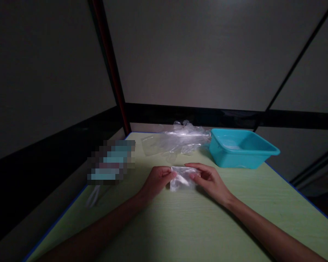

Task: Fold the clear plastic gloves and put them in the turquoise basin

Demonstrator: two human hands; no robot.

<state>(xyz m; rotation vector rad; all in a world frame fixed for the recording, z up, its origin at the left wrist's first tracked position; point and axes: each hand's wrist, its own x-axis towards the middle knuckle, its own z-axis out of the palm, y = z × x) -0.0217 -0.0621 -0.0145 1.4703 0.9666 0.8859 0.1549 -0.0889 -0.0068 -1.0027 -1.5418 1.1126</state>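
A small clear plastic bag (182, 179) is stretched between my two hands, just above the middle of the table. At its left edge, my left hand (160, 180) pinches it between thumb and curled fingers. My right hand (207, 179) grips the opposite side, thumb on the near face and fingers along the top edge. Light glints off the creased film. Whether anything lies inside the bag, I cannot tell.
Behind my hands a loose heap of clear plastic bags (180, 140) lies on the green table (180, 225). A turquoise plastic basin (235, 158) with some whitish contents stands at the back right. At the left edge is a blurred-out item (112, 162) with a pale strap (93, 196).
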